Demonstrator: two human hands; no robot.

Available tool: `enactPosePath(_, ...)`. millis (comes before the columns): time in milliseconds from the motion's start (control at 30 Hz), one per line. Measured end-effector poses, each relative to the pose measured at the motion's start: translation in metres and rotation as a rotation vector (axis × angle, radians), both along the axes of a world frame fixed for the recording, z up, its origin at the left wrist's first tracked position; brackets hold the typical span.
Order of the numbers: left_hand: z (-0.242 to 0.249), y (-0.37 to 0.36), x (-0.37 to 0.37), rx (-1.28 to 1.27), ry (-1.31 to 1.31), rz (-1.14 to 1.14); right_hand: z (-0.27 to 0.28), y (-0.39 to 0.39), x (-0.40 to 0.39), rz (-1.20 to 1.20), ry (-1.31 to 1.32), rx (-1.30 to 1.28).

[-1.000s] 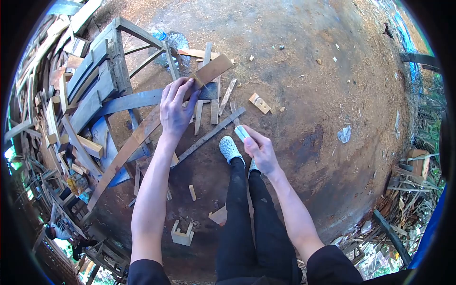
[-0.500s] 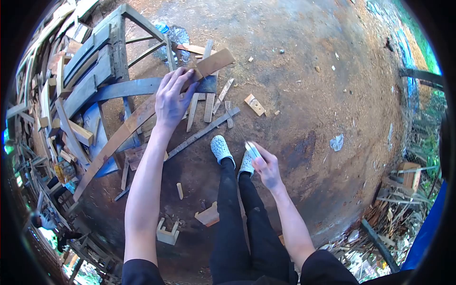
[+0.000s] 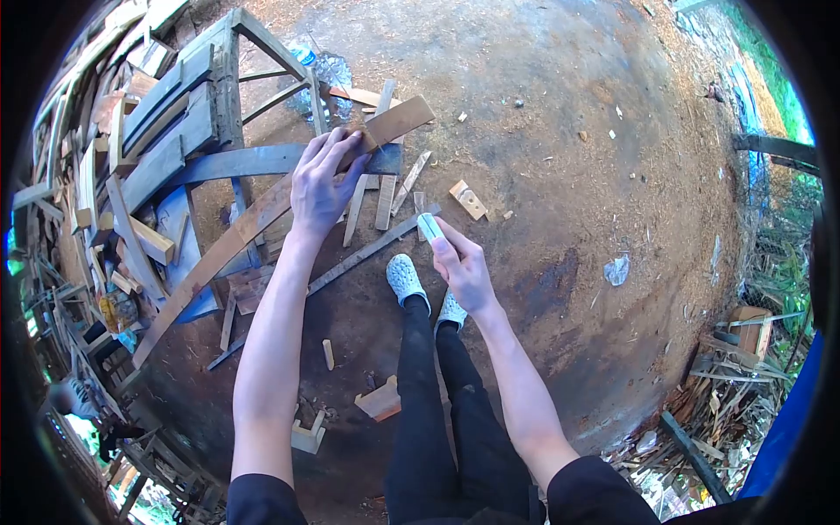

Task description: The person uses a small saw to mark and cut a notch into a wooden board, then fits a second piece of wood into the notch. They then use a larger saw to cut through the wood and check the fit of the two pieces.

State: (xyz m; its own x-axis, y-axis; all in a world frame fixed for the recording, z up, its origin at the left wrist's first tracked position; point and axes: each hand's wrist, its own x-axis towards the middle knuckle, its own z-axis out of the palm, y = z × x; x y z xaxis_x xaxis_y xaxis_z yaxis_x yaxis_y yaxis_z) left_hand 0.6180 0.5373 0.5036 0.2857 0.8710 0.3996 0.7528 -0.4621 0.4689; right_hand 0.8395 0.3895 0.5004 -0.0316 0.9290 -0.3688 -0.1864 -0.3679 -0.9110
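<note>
My left hand (image 3: 322,188) is closed over a long brown wooden plank (image 3: 249,226) near its upper end, pressing it on a grey wooden beam (image 3: 245,164). The plank slants from the lower left up to its squared end, with a thin line across it just beyond my fingers. My right hand (image 3: 464,273) grips the pale handle of a handsaw (image 3: 429,227), below and right of that line. Its thin blade is seen nearly edge-on and can hardly be made out.
A wooden frame (image 3: 234,83) and stacked timber (image 3: 87,175) fill the left. Offcuts lie on the ground, including a block with holes (image 3: 468,199) and a notched piece (image 3: 307,436). Another person (image 3: 83,401) is at the far lower left. Scrap wood (image 3: 717,394) is piled lower right.
My right hand has moved up and left with the saw handle, closer to the plank. My left hand stays on the plank, which has hardly moved.
</note>
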Motion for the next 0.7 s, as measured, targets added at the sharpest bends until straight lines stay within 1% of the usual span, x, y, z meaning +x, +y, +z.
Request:
enactPosePath(67, 0.000, -0.001, 0.000, -0.013, 0.006, 0.005, 0.002, -0.021, 0.016, 0.032, 0.105, -0.108)
enactPosePath(100, 0.000, 0.000, 0.001, -0.010, 0.003, 0.011, 0.006, -0.037, 0.026, 0.026, 0.117, -0.111)
enactPosePath(200, 0.003, -0.001, 0.001, -0.001, 0.009, 0.018, 0.012, -0.092, 0.057, 0.037, 0.046, -0.087)
enactPosePath(267, 0.003, -0.002, 0.001, -0.005, 0.022, 0.010, 0.026, -0.107, 0.067, 0.087, -0.036, -0.076)
enactPosePath(400, 0.004, 0.000, 0.001, -0.013, -0.010, 0.014, 0.029, -0.091, 0.053, 0.080, -0.074, -0.033)
enactPosePath(467, 0.001, 0.000, 0.001, -0.024, -0.024, 0.000, 0.028, -0.058, 0.033, 0.100, -0.168, 0.016)
enactPosePath(533, -0.001, 0.000, -0.002, -0.026, -0.018, 0.000, 0.021, -0.009, 0.011, 0.112, -0.150, 0.013)
enactPosePath(600, 0.001, 0.000, -0.001, -0.032, -0.010, -0.005, 0.005, 0.020, -0.008, 0.086, -0.150, -0.007)
enactPosePath(700, 0.003, 0.000, 0.001, -0.033, -0.015, 0.000, 0.004, 0.017, -0.008, 0.071, -0.130, -0.027)
